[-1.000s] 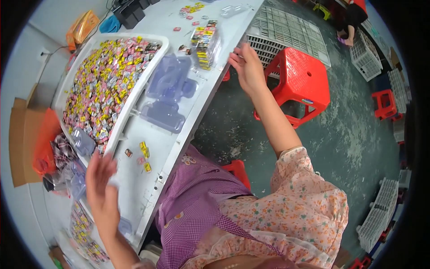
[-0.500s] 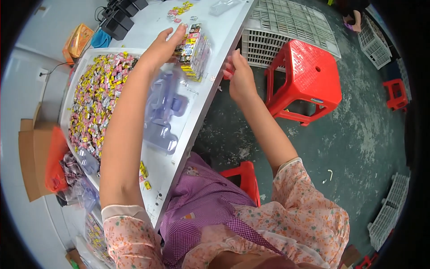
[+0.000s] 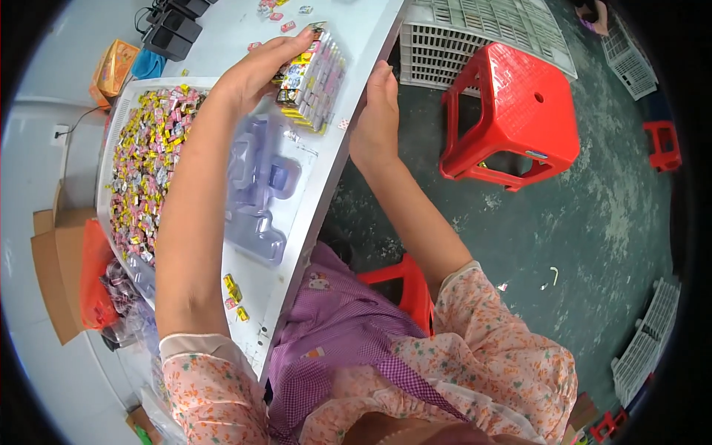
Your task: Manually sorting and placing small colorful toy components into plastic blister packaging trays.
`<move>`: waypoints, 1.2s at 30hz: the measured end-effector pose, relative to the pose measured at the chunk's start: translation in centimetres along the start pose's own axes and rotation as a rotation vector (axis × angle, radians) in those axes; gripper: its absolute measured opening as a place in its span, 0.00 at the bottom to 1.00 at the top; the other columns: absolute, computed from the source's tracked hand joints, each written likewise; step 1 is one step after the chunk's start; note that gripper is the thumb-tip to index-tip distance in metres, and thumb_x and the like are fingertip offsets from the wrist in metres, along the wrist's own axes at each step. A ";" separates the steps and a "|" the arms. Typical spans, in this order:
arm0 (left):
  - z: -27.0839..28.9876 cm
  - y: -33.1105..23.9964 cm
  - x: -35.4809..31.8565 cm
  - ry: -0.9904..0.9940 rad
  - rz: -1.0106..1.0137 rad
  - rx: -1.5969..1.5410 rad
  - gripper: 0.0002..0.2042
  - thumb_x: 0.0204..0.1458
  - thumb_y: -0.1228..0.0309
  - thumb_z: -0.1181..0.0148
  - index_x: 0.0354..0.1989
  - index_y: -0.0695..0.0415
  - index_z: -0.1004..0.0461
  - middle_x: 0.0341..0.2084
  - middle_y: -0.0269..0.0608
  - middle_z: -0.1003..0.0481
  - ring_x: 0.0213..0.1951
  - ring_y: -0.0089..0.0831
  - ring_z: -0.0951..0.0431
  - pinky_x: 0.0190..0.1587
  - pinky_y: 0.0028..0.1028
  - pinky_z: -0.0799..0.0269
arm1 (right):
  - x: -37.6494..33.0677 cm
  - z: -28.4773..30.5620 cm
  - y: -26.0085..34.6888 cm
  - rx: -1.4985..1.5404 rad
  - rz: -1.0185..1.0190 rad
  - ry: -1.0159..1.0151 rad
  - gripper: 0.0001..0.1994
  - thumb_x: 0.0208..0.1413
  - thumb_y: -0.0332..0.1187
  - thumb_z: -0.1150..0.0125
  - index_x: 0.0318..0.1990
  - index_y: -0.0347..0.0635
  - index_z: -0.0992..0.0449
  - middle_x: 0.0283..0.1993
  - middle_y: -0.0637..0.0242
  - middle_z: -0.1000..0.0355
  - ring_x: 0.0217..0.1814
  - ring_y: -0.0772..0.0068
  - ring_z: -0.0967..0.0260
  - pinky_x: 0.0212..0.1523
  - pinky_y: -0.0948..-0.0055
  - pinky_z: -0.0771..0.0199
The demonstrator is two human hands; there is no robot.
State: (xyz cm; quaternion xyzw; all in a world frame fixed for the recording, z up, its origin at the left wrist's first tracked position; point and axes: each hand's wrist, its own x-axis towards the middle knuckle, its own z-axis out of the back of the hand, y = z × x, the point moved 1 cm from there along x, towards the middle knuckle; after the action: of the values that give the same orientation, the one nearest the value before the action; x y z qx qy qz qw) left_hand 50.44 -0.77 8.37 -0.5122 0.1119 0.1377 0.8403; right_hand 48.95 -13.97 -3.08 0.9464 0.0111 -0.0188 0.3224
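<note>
A clear plastic blister pack (image 3: 313, 78) filled with small colourful wrapped candies lies near the edge of the white table (image 3: 222, 30). My left hand (image 3: 256, 70) rests on its left side, fingers over the top. At the table edge, my right hand (image 3: 376, 111) presses against the pack's right side. Empty clear blister trays (image 3: 259, 185) lie stacked just below the pack, under my left forearm.
A white tray (image 3: 119, 119) heaped with loose wrapped candies sits left of the blister trays. A few loose candies (image 3: 233, 293) lie near the table's front edge. A red plastic stool (image 3: 515, 104) and a white crate (image 3: 475, 30) stand on the floor at right. Cardboard boxes (image 3: 55, 274) at left.
My left hand has swung up from the lower table to the filled pack. My right hand has closed in on the pack's right side. The view has shifted closer.
</note>
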 end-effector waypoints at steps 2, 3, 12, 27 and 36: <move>-0.5 0.1 0.8 0.120 -0.019 -0.061 0.35 0.50 0.38 0.46 0.55 0.56 0.31 0.46 0.39 0.27 0.48 0.29 0.29 0.48 0.32 0.33 | -0.3 -0.5 0.0 0.021 0.029 -0.032 0.26 0.68 0.49 0.62 0.61 0.36 0.45 0.61 0.61 0.40 0.61 0.71 0.42 0.62 0.70 0.43; -0.8 0.0 0.7 0.120 -0.015 -0.062 0.35 0.50 0.38 0.46 0.55 0.56 0.31 0.46 0.39 0.27 0.48 0.29 0.29 0.48 0.32 0.33 | -0.5 -0.7 0.2 0.041 0.062 -0.063 0.24 0.68 0.51 0.63 0.56 0.37 0.40 0.57 0.63 0.36 0.58 0.72 0.38 0.60 0.69 0.40; -1.8 0.1 0.3 0.028 -0.006 0.005 0.38 0.46 0.33 0.46 0.55 0.55 0.31 0.45 0.40 0.27 0.45 0.30 0.29 0.46 0.32 0.35 | -2.4 -2.1 0.9 0.115 -0.068 -0.067 0.29 0.67 0.51 0.63 0.64 0.35 0.47 0.64 0.58 0.42 0.64 0.66 0.43 0.64 0.70 0.44; 0.9 3.5 2.4 0.104 0.072 -0.254 0.31 0.46 0.34 0.44 0.44 0.49 0.24 0.36 0.30 0.23 0.37 0.18 0.26 0.37 0.24 0.31 | -4.8 -3.0 0.6 -1.059 0.071 0.130 0.39 0.64 0.57 0.65 0.70 0.33 0.61 0.72 0.36 0.65 0.76 0.43 0.81 0.70 0.52 0.78; 1.1 2.8 1.0 0.076 0.103 -0.390 0.26 0.48 0.41 0.40 0.42 0.52 0.23 0.34 0.30 0.21 0.34 0.19 0.22 0.36 0.24 0.25 | -3.7 -3.8 2.4 -1.208 0.122 0.175 0.37 0.63 0.56 0.62 0.67 0.32 0.51 0.62 0.46 0.43 0.66 0.52 0.53 0.65 0.54 0.61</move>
State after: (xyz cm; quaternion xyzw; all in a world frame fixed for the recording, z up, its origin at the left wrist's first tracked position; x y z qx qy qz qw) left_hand 50.41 1.54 6.17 -0.6639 0.1409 0.1801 0.7120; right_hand 45.47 -13.59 1.61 0.5934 -0.0078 0.0872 0.8001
